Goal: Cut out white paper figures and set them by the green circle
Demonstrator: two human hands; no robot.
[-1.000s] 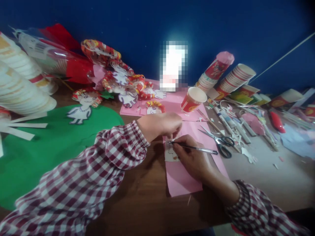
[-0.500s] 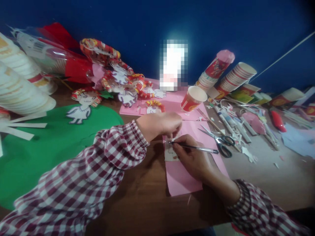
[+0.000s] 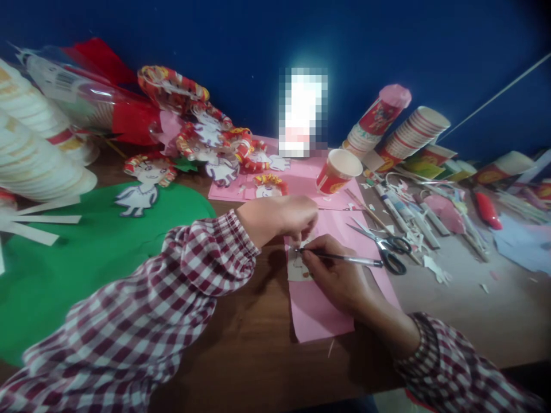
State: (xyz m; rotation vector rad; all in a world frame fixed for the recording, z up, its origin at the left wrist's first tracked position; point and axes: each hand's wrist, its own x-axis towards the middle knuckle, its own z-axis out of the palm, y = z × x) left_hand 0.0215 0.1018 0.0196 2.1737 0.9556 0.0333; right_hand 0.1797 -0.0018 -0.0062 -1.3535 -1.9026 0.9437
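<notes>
In the head view my right hand (image 3: 338,275) grips a pen (image 3: 344,257) with a clear barrel and dark tip. The tip meets a small white piece of paper (image 3: 297,271) bearing a thin line drawing and some brown spots. Curled over the upper part of that paper is my left hand (image 3: 284,217), its fingers bent downward; whether they pinch anything is hidden. Beneath the drawing lies a sheet of pink paper (image 3: 321,321). Open-bladed scissors (image 3: 383,244) with black handles rest at its right edge.
A red paper cup (image 3: 338,172) stands behind my hands. Stacked cups (image 3: 415,135) lean at the back right, near markers (image 3: 398,209) and paper scraps. On the left are a green sheet (image 3: 86,269), a paper doll (image 3: 140,195) and more stacked cups (image 3: 38,155).
Both hands and the pen are in nearly the same place. The pen tip stays on the small paper; the view has shifted only very slightly.
</notes>
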